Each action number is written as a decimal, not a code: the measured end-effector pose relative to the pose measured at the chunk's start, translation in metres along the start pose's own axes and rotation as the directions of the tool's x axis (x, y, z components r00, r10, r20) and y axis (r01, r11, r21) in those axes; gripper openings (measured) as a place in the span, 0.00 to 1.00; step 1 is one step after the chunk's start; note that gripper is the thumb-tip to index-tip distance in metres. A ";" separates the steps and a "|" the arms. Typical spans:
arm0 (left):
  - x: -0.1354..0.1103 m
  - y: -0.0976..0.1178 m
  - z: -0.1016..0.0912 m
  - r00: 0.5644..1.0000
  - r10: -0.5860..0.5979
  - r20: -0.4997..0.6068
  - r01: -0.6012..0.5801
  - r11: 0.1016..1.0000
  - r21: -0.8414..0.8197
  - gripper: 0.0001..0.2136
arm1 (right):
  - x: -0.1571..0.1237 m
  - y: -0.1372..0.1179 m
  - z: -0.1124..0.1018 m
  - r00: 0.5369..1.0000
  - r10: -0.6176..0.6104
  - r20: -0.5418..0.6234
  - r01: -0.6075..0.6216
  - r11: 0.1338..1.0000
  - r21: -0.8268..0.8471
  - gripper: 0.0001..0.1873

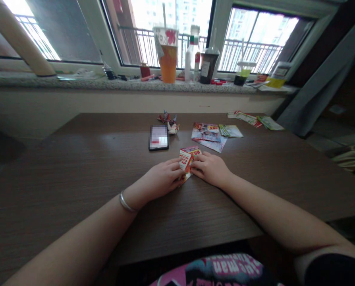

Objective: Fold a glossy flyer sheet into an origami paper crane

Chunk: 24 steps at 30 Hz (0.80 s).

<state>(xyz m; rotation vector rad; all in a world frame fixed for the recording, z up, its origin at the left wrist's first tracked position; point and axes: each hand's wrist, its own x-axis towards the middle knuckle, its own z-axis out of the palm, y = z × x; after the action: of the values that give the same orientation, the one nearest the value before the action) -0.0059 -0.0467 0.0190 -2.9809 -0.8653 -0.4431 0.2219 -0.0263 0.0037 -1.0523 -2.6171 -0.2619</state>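
Grasping folded leaflet (pixel 186 157) between fingers of left hand (pixel 162 176) and right hand (pixel 213 169), one at each side; lying nearer than phone (pixel 159 137) and to its right, on worktop (pixel 76 171). Including also printed flyers (pixel 206 132), farther right of phone. Possibly risking a skewed crease or torn edge, through uneven pulling or slipping fingers.
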 end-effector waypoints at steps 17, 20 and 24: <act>0.001 0.005 0.009 0.982 -0.166 0.085 0.173 0.981 -0.087 0.22 | 0.003 -0.001 -0.003 0.990 0.140 0.011 -0.139 0.973 0.186 0.10; 0.001 0.005 0.008 0.979 -0.168 0.114 0.174 0.984 -0.043 0.24 | 0.002 0.000 -0.004 0.995 0.096 -0.015 -0.092 0.978 0.187 0.10; 0.002 0.007 0.007 0.972 -0.209 0.106 0.208 0.978 0.027 0.25 | 0.002 0.000 -0.005 0.999 -0.042 -0.031 0.047 0.976 0.211 0.08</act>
<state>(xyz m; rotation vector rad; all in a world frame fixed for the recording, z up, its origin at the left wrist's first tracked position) 0.0014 -0.0503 0.0133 -2.9353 -1.1934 -0.2761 0.2218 -0.0263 0.0091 -0.9127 -2.5779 -0.0059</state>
